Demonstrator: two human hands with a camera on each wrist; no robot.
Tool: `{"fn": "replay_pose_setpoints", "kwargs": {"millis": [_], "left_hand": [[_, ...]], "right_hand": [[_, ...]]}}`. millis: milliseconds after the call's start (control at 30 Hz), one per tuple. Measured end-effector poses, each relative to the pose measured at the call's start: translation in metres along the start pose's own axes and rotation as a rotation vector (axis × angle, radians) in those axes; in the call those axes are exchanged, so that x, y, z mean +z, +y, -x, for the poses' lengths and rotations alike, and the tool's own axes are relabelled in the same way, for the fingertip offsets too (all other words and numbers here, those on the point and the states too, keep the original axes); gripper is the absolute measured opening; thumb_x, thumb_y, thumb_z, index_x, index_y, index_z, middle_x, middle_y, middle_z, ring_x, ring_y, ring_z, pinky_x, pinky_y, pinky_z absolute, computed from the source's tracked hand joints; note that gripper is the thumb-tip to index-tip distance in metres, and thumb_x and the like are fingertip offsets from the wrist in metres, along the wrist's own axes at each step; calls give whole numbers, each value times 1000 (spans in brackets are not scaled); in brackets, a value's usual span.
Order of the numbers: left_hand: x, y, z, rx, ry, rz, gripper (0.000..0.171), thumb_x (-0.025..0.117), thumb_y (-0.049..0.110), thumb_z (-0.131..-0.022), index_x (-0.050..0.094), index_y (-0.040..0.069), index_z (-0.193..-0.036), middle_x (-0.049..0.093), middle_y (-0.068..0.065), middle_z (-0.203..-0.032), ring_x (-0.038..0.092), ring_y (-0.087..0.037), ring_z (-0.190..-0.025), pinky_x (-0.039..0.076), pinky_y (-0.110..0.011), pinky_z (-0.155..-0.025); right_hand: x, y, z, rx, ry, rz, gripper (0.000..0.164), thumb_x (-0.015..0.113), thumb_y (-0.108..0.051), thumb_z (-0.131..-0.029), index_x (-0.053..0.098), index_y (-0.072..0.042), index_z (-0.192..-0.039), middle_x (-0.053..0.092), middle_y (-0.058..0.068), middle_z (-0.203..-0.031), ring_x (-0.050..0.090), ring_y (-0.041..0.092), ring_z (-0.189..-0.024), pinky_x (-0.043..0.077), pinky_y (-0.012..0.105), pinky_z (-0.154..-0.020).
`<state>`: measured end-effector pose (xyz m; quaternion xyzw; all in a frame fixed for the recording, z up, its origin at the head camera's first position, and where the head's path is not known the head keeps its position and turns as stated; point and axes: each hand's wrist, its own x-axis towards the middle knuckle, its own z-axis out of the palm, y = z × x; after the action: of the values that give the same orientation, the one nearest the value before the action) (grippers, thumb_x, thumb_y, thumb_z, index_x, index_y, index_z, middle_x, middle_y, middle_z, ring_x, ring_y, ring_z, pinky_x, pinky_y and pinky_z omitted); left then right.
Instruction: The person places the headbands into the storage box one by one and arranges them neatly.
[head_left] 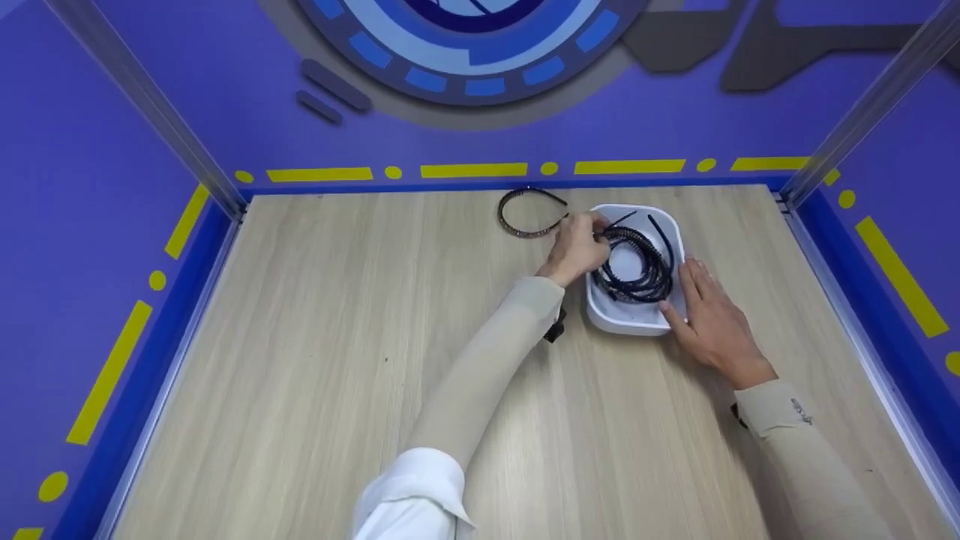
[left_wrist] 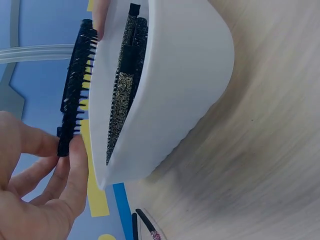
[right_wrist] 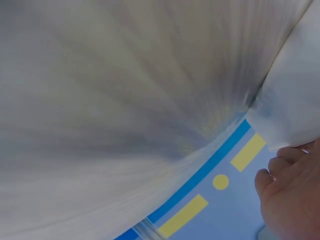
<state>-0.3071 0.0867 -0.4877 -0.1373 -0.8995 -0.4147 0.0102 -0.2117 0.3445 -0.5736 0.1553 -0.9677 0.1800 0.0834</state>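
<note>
A white plastic box (head_left: 628, 328) holds several dark headbands (head_left: 651, 291), lying in a coil. My left hand (head_left: 576, 247) is at the box's left rim, its thumb and fingers pinching one end of a black toothed headband (left_wrist: 77, 92). In the left wrist view that headband stands above the rim, over glittery headbands (left_wrist: 120, 102) inside. My right hand (head_left: 716, 326) rests against the box's right side, fingers fairly straight and thumb over the rim. The right wrist view shows this hand (right_wrist: 292, 192) against the box wall (right_wrist: 297, 90).
Another headband (head_left: 525, 234), thin and dark with sparkles, lies on the wooden table (head_left: 337, 337) just left of the box near the back edge. Blue-purple panels (head_left: 465, 142) with yellow marks enclose the table at the back and both sides.
</note>
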Motion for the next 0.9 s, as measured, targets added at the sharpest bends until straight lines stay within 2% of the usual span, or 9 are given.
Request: {"fn": "replay_pose_setpoints", "kwargs": {"millis": [100,300,467,600,900], "left_hand": [[-1,0,0,8,-23,-21,32,63,2,-96,77,4,-125,79,-10,-120,72,-18,-111,55,-23,-96],[-10,-3,1,-16,-49,-31,38,62,6,-98,72,5,-134,75,-10,-133,68,-22,-127,53,-26,-108],[-17,-13,-1,-28,-39,-20,38,64,6,-97,72,4,-134,74,-11,-133,70,-23,-123,55,-29,-106],[-22,-26,-4,-24,-7,-30,32,65,9,-100,73,2,-131,75,-12,-129,70,-25,-122,56,-32,-105],[-27,-57,-9,-60,112,-6,28,66,6,-100,74,3,-127,75,-13,-126,70,-25,-120,57,-33,-103]], "right_hand": [[1,0,0,0,6,2,83,48,-49,-110,21,5,-167,20,27,-175,19,47,-163,23,60,-130],[0,0,0,5,2,5,84,49,-49,-110,19,5,-167,18,26,-176,19,47,-162,22,61,-130],[1,0,1,4,2,8,84,48,-49,-110,19,5,-167,17,26,-176,20,47,-162,24,62,-130],[1,0,1,0,0,8,84,48,-49,-111,18,4,-168,17,25,-176,19,47,-162,24,62,-129],[1,0,1,8,0,3,84,48,-50,-111,18,3,-168,18,26,-176,19,46,-163,22,59,-131]]}}
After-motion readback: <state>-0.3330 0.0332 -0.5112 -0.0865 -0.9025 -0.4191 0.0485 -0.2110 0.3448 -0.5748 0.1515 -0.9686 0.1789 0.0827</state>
